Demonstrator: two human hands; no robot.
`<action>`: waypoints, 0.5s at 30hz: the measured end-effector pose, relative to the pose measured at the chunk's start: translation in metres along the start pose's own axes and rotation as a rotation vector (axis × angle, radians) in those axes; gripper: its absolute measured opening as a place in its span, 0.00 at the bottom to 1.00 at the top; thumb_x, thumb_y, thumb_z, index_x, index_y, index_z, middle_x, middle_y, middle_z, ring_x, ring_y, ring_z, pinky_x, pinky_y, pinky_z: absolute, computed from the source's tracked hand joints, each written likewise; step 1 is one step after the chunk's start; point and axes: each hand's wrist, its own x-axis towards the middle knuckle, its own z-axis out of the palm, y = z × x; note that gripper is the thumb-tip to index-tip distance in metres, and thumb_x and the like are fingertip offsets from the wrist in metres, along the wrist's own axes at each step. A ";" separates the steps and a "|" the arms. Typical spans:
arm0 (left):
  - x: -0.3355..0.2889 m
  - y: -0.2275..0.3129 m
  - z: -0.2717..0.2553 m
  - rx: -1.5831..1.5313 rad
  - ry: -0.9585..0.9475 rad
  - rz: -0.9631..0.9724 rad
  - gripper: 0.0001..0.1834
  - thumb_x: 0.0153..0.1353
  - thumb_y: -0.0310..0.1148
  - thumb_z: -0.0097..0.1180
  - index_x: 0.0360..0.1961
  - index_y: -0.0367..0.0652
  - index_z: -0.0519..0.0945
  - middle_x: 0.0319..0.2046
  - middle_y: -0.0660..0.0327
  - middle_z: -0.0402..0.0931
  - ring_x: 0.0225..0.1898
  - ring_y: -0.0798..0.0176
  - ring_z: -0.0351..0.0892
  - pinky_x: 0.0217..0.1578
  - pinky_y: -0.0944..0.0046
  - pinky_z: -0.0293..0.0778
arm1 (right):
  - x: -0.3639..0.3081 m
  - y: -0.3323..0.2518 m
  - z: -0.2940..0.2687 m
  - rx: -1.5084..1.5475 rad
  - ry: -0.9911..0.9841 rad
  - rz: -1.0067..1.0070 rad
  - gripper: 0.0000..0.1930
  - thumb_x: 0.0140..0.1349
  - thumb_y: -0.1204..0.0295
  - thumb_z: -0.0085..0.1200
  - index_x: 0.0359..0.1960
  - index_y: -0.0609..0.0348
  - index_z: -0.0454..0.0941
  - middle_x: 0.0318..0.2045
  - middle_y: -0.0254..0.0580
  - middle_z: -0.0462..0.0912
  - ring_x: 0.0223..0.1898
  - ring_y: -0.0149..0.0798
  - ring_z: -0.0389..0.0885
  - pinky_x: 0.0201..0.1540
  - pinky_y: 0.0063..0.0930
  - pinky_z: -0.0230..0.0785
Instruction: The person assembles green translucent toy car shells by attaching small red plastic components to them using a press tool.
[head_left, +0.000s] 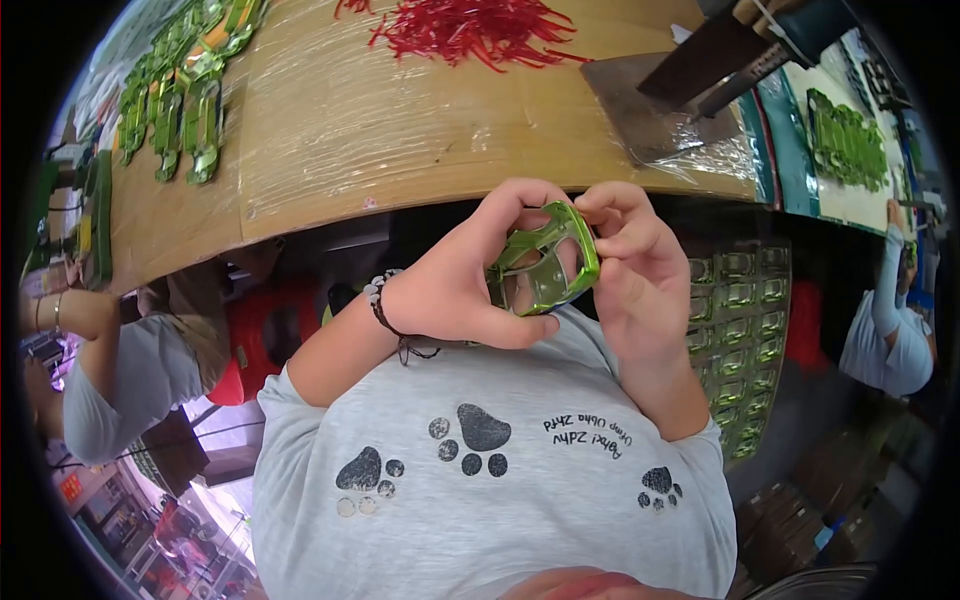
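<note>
A shiny green toy car body shell [588, 262] with window openings is held up in front of my chest, just off the table's near edge. My left hand [445, 285] is closed around its left side, the thumb along the lower edge and the fingers over the top. At the shell's right end, my right hand [640, 265] has its fingers bent in and the fingertips against the green rim. Whether a small piece is also pinched there is hidden.
The wooden table [400, 130] carries a heap of red strips [475, 30], green shells [200, 120] at the left and a metal plate with a dark tool [700, 70]. A tray of shells [735, 340] stands right of me. Other people [150, 370] sit at both sides.
</note>
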 end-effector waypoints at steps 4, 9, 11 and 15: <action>0.019 -0.007 0.008 -0.179 0.023 0.017 0.42 0.52 0.28 0.69 0.64 0.35 0.56 0.55 0.56 0.66 0.56 0.65 0.68 0.55 0.62 0.69 | -0.010 -0.008 0.006 -0.649 0.067 -0.055 0.41 0.46 0.59 0.72 0.59 0.63 0.63 0.57 0.51 0.70 0.56 0.41 0.69 0.54 0.35 0.63; 0.046 0.012 0.022 -0.110 0.015 -0.169 0.37 0.59 0.36 0.64 0.64 0.34 0.58 0.51 0.57 0.71 0.50 0.65 0.74 0.50 0.65 0.73 | -0.016 -0.012 -0.010 -0.377 0.285 0.180 0.56 0.39 0.66 0.76 0.67 0.62 0.47 0.60 0.46 0.62 0.49 0.34 0.71 0.44 0.24 0.65; 0.054 0.029 0.024 -0.583 0.013 -0.393 0.32 0.67 0.32 0.50 0.68 0.32 0.54 0.56 0.51 0.69 0.53 0.58 0.75 0.51 0.61 0.75 | -0.009 -0.015 -0.014 0.050 0.446 0.163 0.53 0.46 0.64 0.73 0.67 0.64 0.46 0.57 0.47 0.68 0.55 0.41 0.74 0.53 0.33 0.73; 0.077 0.032 0.015 -0.856 -0.215 -0.150 0.30 0.68 0.29 0.38 0.68 0.27 0.52 0.62 0.46 0.66 0.53 0.59 0.78 0.51 0.65 0.77 | 0.006 -0.027 -0.034 0.273 0.377 0.197 0.48 0.51 0.58 0.70 0.65 0.65 0.50 0.55 0.48 0.71 0.54 0.45 0.77 0.51 0.40 0.78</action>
